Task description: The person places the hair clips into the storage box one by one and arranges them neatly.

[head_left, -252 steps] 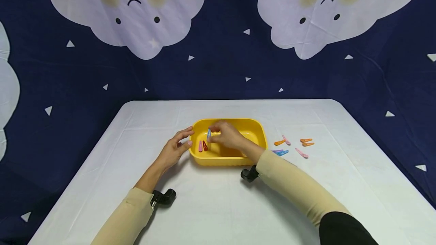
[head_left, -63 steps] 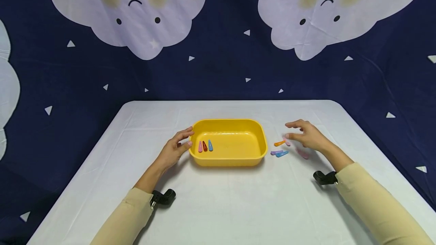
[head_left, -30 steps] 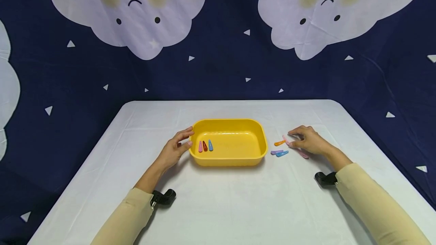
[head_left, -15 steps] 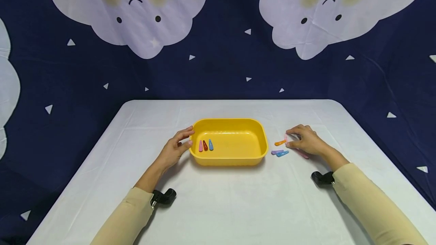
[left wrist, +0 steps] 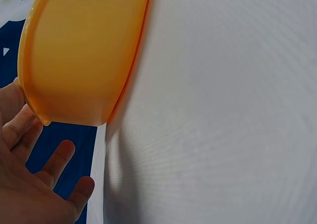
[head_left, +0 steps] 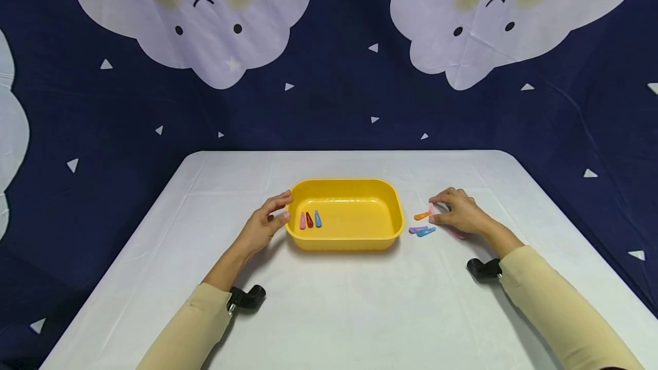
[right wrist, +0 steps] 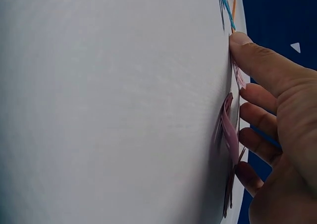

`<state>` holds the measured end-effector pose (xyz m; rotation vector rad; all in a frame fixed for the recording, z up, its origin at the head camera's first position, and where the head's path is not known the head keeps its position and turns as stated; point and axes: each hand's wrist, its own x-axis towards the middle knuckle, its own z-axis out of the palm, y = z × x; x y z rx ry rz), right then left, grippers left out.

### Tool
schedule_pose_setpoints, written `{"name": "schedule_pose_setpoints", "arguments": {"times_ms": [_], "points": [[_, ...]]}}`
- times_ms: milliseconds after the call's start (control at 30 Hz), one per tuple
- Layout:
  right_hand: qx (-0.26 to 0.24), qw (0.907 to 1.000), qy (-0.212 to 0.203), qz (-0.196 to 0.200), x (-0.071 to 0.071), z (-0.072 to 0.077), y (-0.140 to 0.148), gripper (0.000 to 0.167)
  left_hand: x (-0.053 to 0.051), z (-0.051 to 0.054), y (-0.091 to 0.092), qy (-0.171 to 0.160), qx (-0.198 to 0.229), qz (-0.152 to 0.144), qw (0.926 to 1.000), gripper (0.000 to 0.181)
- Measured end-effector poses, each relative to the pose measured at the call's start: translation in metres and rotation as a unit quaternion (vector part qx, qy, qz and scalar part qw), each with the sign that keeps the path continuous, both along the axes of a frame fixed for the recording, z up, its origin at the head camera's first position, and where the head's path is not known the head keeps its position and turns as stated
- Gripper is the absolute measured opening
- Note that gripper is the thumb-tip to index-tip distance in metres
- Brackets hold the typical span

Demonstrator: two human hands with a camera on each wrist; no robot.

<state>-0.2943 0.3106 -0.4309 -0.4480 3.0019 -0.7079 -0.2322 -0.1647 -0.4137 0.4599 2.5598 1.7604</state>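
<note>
My left hand [head_left: 261,227] touches the left rim of a yellow plastic basin [head_left: 344,244], fingers loosely spread. Inside, at its left end, lie a pink [head_left: 302,221], a dark red [head_left: 309,220] and a blue hair clip [head_left: 318,219] in a row. Right of the basin, my right hand [head_left: 462,213] pinches a pink hair clip [head_left: 430,208] between thumb and forefinger, low over the cloth. Close by it lies an orange clip [head_left: 421,216]. Another pink clip [right wrist: 228,130] sits beneath the palm, with darker clips partly hidden behind it.
A purple clip [head_left: 417,229] and a blue clip [head_left: 426,232] lie together near the basin's right side. White cloth covers the table [head_left: 329,313]. Behind it hangs a navy backdrop [head_left: 329,113] with clouds and small triangles.
The right hand has left the basin, where the blue clip now lies, and come down at the right-hand clips. It has turned a pink clip more upright. The left hand has stayed put.
</note>
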Motion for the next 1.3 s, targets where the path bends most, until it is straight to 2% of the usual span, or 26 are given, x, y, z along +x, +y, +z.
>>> {"name": "schedule_pose_setpoints", "arguments": {"times_ms": [733,1200,1300], "points": [[-0.003,0.9999,0.002,-0.012,0.0005,-0.0002,0.0009,0.061,-0.0009,-0.001,-0.0007,-0.002,0.002,0.002,1.0,0.04],[-0.02,0.9992,0.035,0.002,0.0001,-0.002,0.0044,0.055,-0.0003,0.0003,-0.0001,-0.002,0.001,0.002,1.0,0.04],[-0.029,0.9991,0.03,-0.002,-0.0006,-0.0002,0.0053,0.056,-0.0004,0.0002,0.0,-0.003,-0.001,0.002,1.0,0.04]]}}
